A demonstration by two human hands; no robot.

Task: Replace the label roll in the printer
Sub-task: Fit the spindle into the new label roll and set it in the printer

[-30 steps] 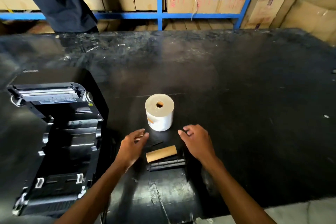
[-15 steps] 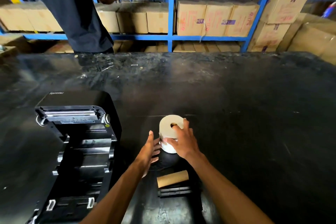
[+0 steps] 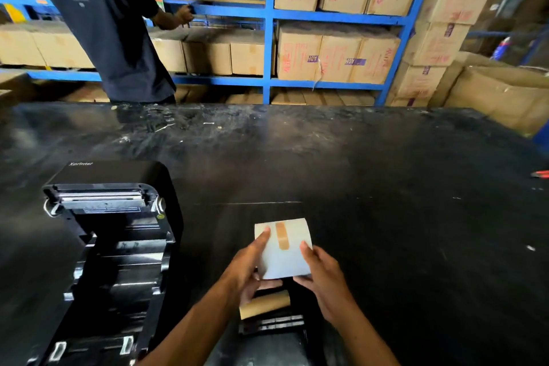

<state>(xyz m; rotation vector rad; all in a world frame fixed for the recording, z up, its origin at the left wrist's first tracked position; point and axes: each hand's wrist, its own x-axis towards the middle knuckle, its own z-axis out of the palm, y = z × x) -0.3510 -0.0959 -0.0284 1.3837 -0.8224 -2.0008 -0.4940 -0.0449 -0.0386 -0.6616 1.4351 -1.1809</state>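
I hold a white label roll [image 3: 285, 258] on its side above the black table, its outer wrap sealed by a strip of tan tape. My left hand [image 3: 249, 267] grips its left end and my right hand [image 3: 322, 276] grips its right end. Below the roll, an empty brown cardboard core [image 3: 264, 304] lies on the table beside a black spindle bar [image 3: 271, 324]. The black label printer [image 3: 113, 246] stands at the left with its lid open and its roll bay bare.
The black table [image 3: 386, 187] is scuffed, with a small red tool [image 3: 539, 174] at its far right edge. A person in a dark shirt [image 3: 110, 27] stands behind the table at blue shelving [image 3: 269, 38] stacked with cardboard boxes.
The roll stood upright on the table with my hands reaching for it; now both hands have lifted it and turned it on its side. The camera view has tilted upward.
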